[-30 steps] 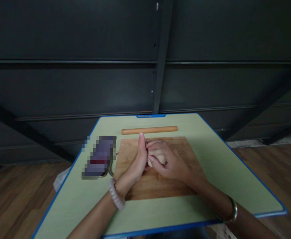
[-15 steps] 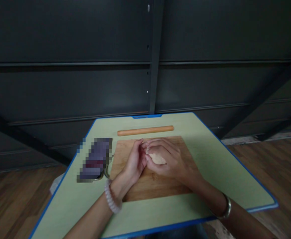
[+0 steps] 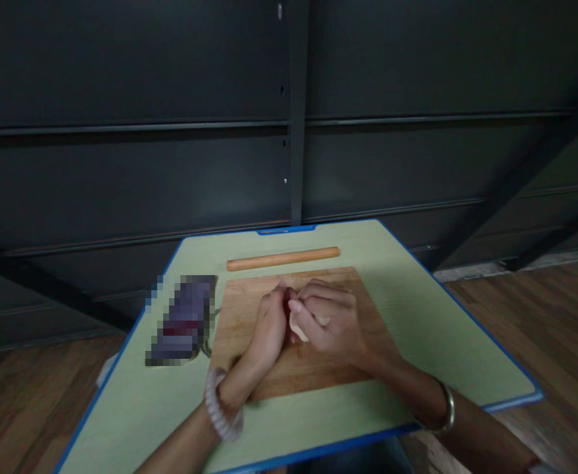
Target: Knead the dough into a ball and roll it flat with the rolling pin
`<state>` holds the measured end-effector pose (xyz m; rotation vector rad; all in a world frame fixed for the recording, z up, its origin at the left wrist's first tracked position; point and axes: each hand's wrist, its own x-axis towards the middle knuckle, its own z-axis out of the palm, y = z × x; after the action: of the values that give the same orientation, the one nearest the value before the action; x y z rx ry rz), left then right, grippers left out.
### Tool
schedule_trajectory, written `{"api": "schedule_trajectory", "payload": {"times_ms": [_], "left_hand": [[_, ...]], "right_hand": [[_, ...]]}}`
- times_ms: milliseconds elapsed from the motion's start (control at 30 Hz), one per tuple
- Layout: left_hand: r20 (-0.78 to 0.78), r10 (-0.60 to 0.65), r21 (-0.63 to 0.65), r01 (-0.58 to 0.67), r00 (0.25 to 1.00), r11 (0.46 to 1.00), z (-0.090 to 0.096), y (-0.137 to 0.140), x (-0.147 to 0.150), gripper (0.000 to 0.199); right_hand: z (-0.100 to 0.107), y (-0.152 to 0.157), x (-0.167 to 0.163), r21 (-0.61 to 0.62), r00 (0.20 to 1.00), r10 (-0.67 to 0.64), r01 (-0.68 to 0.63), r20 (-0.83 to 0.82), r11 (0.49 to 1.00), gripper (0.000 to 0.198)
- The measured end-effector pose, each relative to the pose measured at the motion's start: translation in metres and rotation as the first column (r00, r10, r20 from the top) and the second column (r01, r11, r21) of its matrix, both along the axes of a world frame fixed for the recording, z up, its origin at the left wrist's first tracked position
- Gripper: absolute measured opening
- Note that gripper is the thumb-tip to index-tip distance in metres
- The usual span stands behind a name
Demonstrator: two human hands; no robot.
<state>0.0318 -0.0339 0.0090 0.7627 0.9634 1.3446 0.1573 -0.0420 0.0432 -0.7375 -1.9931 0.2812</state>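
Observation:
A pale lump of dough (image 3: pixel 299 332) is pressed between my two hands over a wooden cutting board (image 3: pixel 247 296). My right hand (image 3: pixel 334 322) is closed on the dough, its fingers curled over the top and the thumb along the near side. From the left, my left hand (image 3: pixel 270 329) cups the lump, thumb up and palm turned inward; most of its fingers are hidden. Only a small part of the dough shows below the right thumb.
Beyond the board lies a wooden rolling pin (image 3: pixel 284 259). A pixelated dark flat object (image 3: pixel 183 322) lies left of the board. The green table (image 3: pixel 442 342) has a blue edge, and a dark panelled wall (image 3: pixel 170 178) stands behind it.
My right fingers have curled tighter, and less of the dough shows. The left hand has turned so its back shows more. The whole view has shifted slightly.

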Motion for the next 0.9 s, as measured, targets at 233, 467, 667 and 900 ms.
{"api": "schedule_trajectory", "payload": {"times_ms": [233, 467, 667, 900], "left_hand": [[-0.213, -0.239, 0.029, 0.250, 0.948, 0.968, -0.004, -0.003, 0.007, 0.045], [0.222, -0.447, 0.036, 0.451, 0.867, 0.892, 0.005, -0.007, 0.016, 0.049], [0.501, -0.158, -0.019, 0.193, 0.851, 0.981, 0.009, 0.006, 0.004, 0.034], [0.571, 0.016, -0.087, 0.040, 0.821, 0.995, 0.007, 0.009, -0.002, 0.032]], "right_hand": [[0.012, 0.010, 0.004, -0.570, 0.932, -0.143, -0.078, -0.334, 0.818, 0.048], [0.000, 0.019, 0.001, -0.525, 0.878, -0.306, 0.076, -0.368, 0.848, 0.046], [-0.014, 0.012, -0.016, -0.479, 0.922, -0.007, -0.195, -0.388, 0.856, 0.056], [-0.010, 0.000, -0.019, -0.227, 0.978, 0.165, -0.133, 0.128, 0.965, 0.040]]}}
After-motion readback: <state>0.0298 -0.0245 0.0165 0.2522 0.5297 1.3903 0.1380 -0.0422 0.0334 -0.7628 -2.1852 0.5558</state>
